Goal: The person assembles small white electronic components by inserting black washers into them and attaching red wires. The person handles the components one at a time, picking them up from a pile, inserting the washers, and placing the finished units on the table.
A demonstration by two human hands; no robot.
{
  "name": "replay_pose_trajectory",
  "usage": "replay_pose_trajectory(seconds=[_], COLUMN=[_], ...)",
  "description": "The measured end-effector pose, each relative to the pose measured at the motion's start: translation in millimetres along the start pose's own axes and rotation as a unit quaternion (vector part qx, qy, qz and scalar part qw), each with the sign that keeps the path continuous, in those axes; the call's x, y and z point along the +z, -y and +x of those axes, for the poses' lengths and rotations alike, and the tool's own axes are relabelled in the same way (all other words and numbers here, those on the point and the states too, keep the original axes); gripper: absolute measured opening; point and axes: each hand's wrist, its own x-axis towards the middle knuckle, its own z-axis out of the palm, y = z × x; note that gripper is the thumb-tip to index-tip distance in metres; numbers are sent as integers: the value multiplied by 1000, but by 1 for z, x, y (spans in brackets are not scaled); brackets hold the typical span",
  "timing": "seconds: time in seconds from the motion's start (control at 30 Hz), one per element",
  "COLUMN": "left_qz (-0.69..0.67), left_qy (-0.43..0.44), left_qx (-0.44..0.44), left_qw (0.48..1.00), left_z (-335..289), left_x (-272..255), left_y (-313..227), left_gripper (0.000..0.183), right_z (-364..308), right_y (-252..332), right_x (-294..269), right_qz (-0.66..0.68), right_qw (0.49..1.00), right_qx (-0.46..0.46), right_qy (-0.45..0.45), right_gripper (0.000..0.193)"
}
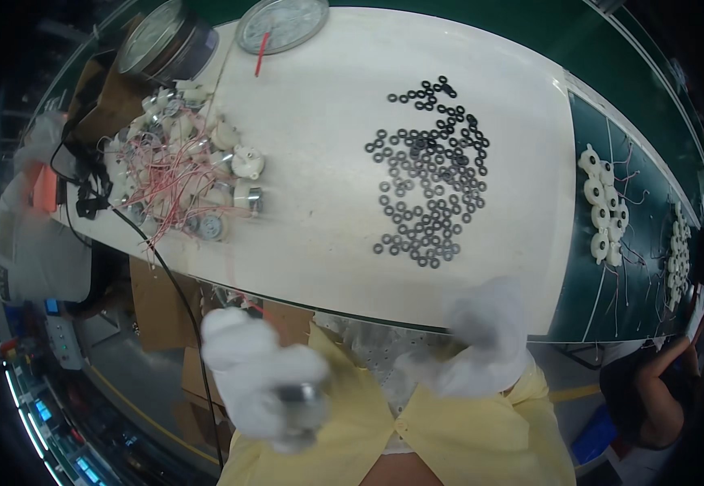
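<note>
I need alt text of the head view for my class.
The gloved left hand holds a shiny part; the gloved right hand is blurred. On the white table lie scattered black rings and, leftward, a heap of wired parts.

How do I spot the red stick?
Start with the big white table and go to the round dish on its far side, left of the middle. The red stick juts over the dish's near rim. It is straight and thicker than the thin, tangled pinkish wires nearby.
</note>
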Motion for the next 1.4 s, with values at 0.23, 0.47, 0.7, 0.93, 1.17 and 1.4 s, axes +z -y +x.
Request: replay_pose_trajectory(seconds=[0.23, 0.47, 0.7, 0.93, 1.17, 1.4], left_qz=[-207, -145, 342, 421, 453, 400], left_qy=[-157, 246, 160, 227, 234, 250], left_qx=[21, -73, -110, -57, -103, -84], left_qw=[966, 956, 919, 876, 854, 878], left_z=[17, 14, 13, 12, 18, 9], left_x=[61, -2, 16, 7, 13, 15], left_y=[-25, -13, 65, 91, 98, 73], left_gripper=[27, 33, 28, 28, 22, 28], right_z=[44, 23, -16, -36, -4, 7], right_y=[27, 29, 6, -18, -22, -37], right_x=[33, -22, -86, -114, -94, -94], right_qz=[73, 270, 463, -178, -356, -229], right_qw=[988, 960, 872, 920, 859, 883], right_qx=[-108, -7, 123, 278, 179, 196], right_qy=[-85, -78, -95, 210, 320, 358], right_gripper=[26, 58, 86, 55, 55, 39])
